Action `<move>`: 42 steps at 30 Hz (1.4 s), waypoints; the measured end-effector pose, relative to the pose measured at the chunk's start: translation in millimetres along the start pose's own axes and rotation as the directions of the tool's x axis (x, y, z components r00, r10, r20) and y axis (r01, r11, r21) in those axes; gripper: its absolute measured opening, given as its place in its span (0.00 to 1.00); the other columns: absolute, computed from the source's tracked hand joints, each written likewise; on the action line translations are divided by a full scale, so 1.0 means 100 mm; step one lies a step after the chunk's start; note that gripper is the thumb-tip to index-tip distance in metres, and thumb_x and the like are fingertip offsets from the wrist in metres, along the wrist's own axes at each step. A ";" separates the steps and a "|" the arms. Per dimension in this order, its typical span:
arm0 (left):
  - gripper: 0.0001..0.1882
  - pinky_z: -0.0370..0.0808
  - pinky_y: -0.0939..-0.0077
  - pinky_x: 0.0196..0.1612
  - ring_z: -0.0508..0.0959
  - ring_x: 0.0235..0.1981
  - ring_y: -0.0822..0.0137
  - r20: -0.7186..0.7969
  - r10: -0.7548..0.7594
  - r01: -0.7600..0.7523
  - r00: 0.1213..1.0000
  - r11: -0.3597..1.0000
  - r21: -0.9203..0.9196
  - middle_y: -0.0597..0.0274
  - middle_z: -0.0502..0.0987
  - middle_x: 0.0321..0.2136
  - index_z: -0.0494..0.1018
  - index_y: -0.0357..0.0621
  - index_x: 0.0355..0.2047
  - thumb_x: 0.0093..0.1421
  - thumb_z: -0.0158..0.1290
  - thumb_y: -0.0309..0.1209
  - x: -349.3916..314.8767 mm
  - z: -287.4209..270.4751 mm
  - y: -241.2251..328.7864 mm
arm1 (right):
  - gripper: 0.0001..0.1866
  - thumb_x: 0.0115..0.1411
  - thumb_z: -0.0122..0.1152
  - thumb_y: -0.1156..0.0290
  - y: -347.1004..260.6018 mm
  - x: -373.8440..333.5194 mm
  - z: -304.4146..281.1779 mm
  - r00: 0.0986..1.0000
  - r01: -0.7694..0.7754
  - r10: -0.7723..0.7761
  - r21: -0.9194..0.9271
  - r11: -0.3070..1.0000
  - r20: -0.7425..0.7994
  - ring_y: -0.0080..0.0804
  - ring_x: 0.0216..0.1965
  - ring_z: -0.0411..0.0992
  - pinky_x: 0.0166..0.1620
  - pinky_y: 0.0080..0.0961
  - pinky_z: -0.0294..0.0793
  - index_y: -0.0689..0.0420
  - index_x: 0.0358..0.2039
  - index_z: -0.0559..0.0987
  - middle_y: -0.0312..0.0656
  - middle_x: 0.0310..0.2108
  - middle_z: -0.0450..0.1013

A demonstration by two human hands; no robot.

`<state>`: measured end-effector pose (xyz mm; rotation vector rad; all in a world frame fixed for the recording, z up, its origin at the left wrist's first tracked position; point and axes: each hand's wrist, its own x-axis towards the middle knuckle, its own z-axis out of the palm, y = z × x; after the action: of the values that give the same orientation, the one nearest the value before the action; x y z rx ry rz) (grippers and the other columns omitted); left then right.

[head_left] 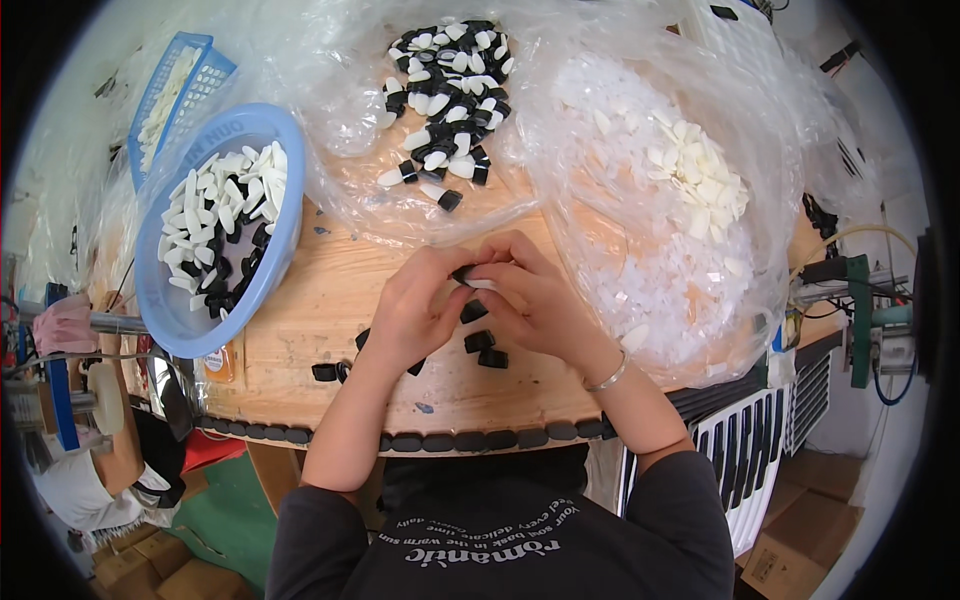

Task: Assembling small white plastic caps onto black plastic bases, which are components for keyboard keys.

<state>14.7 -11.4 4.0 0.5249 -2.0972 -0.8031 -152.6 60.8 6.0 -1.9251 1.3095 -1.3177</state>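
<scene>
Close together over the middle of the table, both my hands are closed on one small piece. My left hand (408,305) pinches a small black part (462,274) between its fingers. My right hand (528,298) grips the same part from the other side, with a white tongue-shaped piece (482,284) showing under its fingertips. How the black and white pieces join is hidden by my fingers. Several loose black parts (478,342) lie on the wood just below my hands, and another black part (324,372) rests by my left forearm.
Left stands a blue basin (292,200) of white and black pieces, with a blue basket (140,125) behind it. Black-and-white pieces (455,95) are piled at the far middle. Clear plastic sheeting (600,215) on the right bears pale flakes (700,180). Black pads line the table's near edge (440,442).
</scene>
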 end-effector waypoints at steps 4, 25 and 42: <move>0.20 0.75 0.74 0.37 0.78 0.33 0.63 0.019 -0.023 0.022 1.000 0.999 0.026 0.55 0.76 0.34 0.72 0.40 0.41 0.47 0.58 0.15 -0.02 0.02 -0.01 | 0.13 0.50 0.61 0.84 0.01 0.00 0.01 0.999 -0.030 0.031 -0.025 0.999 0.029 0.35 0.40 0.69 0.43 0.25 0.71 0.61 0.38 0.77 0.44 0.43 0.65; 0.09 0.70 0.84 0.42 0.72 0.38 0.75 0.002 -0.369 0.287 0.930 0.720 -0.632 0.61 0.69 0.41 0.70 0.34 0.35 0.56 0.48 0.11 -0.06 0.13 -0.04 | 0.11 0.61 0.55 0.75 0.12 -0.07 0.18 0.893 -0.311 0.450 0.702 0.640 -0.014 0.23 0.36 0.75 0.42 0.18 0.75 0.64 0.44 0.75 0.40 0.39 0.76; 0.02 0.67 0.85 0.36 0.70 0.31 0.76 0.065 -0.342 0.333 0.937 0.826 -0.455 0.62 0.72 0.31 0.69 0.35 0.33 0.61 0.47 0.19 -0.04 0.10 -0.04 | 0.21 0.53 0.63 0.83 -0.01 -0.09 0.11 0.947 -0.078 0.047 -0.087 0.993 -0.317 0.25 0.40 0.72 0.41 0.18 0.74 0.60 0.46 0.67 0.39 0.37 0.72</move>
<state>9.1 -8.1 -6.1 0.6430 -1.7247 -1.4504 -143.0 67.3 -2.1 -1.7697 1.6009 -1.6046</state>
